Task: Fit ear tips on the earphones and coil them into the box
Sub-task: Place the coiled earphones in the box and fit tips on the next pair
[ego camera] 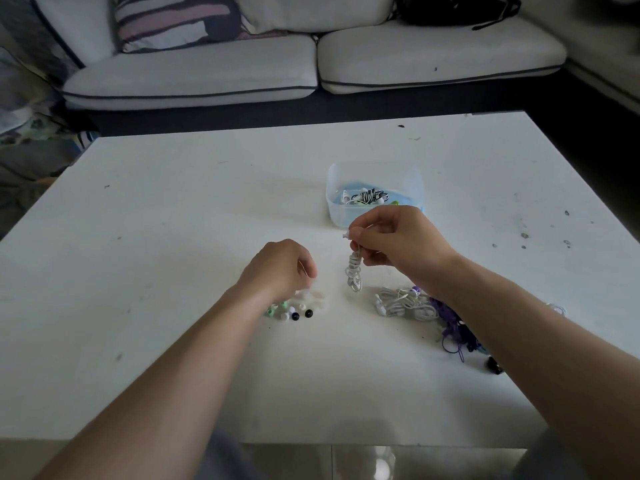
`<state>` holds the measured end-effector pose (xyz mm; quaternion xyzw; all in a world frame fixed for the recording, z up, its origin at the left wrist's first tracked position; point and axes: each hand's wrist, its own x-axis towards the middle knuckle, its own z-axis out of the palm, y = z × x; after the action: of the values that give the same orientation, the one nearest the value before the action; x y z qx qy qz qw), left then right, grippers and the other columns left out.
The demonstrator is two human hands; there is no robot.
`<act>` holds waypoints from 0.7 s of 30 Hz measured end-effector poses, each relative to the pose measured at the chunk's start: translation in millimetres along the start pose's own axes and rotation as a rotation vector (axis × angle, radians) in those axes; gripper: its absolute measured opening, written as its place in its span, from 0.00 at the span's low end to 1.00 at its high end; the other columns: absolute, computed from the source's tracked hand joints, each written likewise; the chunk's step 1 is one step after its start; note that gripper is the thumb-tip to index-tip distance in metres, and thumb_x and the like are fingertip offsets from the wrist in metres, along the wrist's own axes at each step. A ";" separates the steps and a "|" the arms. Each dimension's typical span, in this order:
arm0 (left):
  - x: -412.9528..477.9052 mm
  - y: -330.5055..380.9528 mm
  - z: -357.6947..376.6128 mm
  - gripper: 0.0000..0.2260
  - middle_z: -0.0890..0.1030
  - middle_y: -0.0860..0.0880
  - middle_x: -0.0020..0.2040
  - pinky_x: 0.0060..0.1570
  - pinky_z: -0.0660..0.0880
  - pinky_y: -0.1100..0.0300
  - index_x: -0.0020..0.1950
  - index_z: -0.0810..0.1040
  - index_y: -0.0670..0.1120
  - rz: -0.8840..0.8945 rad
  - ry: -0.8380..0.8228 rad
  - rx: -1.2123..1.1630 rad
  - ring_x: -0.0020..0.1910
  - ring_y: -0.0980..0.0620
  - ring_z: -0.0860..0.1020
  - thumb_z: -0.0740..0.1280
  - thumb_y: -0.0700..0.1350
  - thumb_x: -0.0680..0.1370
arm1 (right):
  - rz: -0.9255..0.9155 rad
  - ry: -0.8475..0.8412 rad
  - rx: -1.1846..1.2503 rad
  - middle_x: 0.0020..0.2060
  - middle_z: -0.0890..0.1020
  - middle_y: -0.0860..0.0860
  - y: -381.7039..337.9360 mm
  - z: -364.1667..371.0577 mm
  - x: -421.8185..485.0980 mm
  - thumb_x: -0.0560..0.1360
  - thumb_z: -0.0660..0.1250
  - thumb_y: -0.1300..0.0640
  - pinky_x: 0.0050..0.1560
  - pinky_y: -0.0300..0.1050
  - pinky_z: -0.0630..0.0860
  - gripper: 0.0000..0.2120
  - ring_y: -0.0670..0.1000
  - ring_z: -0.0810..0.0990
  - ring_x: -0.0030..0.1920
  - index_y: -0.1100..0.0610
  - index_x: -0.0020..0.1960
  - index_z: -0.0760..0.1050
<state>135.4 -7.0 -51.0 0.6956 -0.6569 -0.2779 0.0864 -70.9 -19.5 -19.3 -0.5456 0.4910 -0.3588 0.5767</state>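
- Right hand (398, 237) pinches in its grip a white coiled earphone bundle (354, 275), its cord hanging straight down, bud pointing left
- Left hand (280, 268) curls above small loose silicone ear tips (294, 310) on the white bench (173, 237); its grip is hidden
- Clear plastic box (374, 171) lies just beyond the right hand

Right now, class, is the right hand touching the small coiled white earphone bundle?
Touching: the head view shows the right hand pinching the top of the bundle, which hangs below.
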 end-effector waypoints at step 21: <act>-22.4 26.8 -32.5 0.08 0.85 0.45 0.43 0.44 0.79 0.62 0.49 0.82 0.43 0.043 0.018 -1.043 0.41 0.49 0.84 0.74 0.34 0.72 | -0.027 -0.096 0.130 0.39 0.82 0.61 -2.2 6.4 -3.0 0.76 0.70 0.66 0.40 0.42 0.79 0.01 0.50 0.79 0.33 0.64 0.48 0.80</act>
<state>128.9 3.3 -4.9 0.5487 -0.4444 -0.5603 0.4329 -65.2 -15.2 -17.1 -0.5300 0.4310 -0.3711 0.6289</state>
